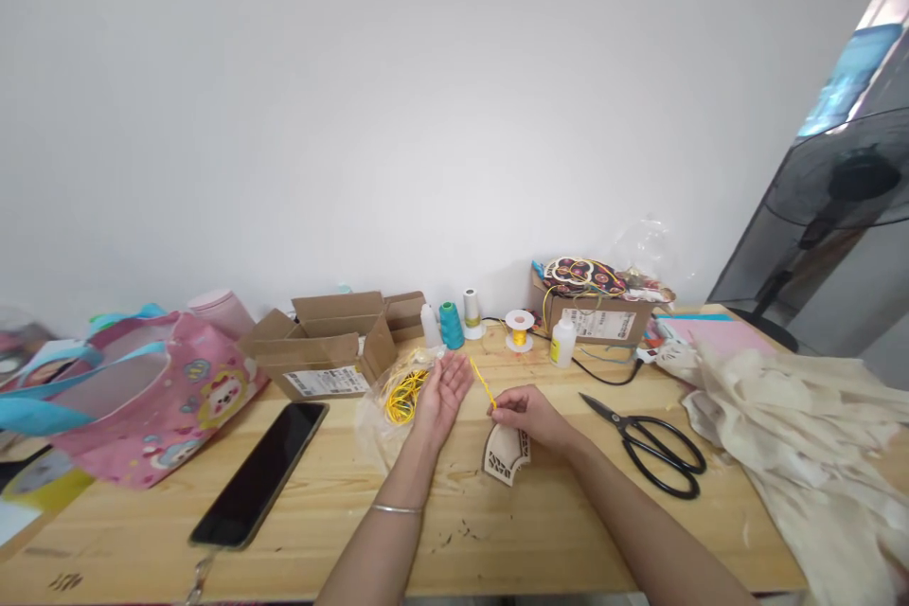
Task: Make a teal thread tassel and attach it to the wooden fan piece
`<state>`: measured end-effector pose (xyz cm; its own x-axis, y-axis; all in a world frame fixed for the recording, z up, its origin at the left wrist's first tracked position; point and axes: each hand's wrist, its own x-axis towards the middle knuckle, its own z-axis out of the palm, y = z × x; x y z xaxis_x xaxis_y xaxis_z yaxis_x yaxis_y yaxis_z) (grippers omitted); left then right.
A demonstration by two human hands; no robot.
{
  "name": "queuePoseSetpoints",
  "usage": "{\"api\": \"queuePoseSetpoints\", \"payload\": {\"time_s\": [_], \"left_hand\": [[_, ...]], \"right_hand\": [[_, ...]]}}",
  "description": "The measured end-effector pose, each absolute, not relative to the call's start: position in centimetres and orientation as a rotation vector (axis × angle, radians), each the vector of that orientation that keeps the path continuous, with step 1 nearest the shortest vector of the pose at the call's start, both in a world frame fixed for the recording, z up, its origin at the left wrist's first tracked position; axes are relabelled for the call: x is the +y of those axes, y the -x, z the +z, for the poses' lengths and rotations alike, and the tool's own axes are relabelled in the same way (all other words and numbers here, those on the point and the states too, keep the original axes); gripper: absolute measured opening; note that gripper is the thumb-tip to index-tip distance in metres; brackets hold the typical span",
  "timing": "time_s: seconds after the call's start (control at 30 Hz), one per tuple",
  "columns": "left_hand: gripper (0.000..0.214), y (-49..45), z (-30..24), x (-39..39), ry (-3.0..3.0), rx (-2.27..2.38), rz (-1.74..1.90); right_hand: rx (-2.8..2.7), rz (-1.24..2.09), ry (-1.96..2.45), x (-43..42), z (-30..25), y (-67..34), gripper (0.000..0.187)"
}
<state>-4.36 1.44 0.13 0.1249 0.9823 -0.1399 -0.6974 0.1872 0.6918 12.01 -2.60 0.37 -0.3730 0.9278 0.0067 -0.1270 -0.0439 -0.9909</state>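
My right hand (529, 417) is closed in a pinch on a short yellow cord (483, 383) that rises up and to the left from my fingers. Just below that hand a small carved wooden piece (506, 454) lies on the wooden table (341, 511). My left hand (441, 393) is held palm up with its fingers spread, holding nothing, its fingertips close to the cord's free end. Left of it a clear plastic bag holds a bundle of yellow cord (403, 394).
Black scissors (650, 443) lie right of my right hand, cream cloth (802, 445) beyond them. A black phone (261, 472), a pink bag (152, 393) and an open cardboard box (328, 352) sit left. Thread spools (450, 324), small bottles and a second box (600, 308) line the back.
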Motion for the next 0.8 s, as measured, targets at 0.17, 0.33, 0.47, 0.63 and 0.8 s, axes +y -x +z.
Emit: {"api": "queuePoseSetpoints", "payload": {"time_s": [0.17,0.33,0.47,0.63,0.8], "left_hand": [[0.045,3.6,0.8,0.3,-0.569,0.579,1.102],[0.047,2.5,0.5,-1.0,-0.85,0.543,0.875],[0.035,2.3,0.3,-1.1,-0.916,0.621,0.869],[0.032,2.3,0.4,-1.0,-0.916,0.642,0.854],[0.034,2.5,0.1,-0.9,-0.918,0.627,0.841]], "right_hand": [[-1.161,1.391,0.929,-1.9,0.2,-12.1,0.031],[-0.945,1.251,0.97,-1.2,0.3,-12.4,0.033],[-0.862,1.211,0.986,-1.1,0.6,-12.3,0.034],[-0.811,1.227,0.998,-0.9,0.4,-12.3,0.034],[-0.773,1.234,0.98,-0.7,-0.1,-12.4,0.03]]}}
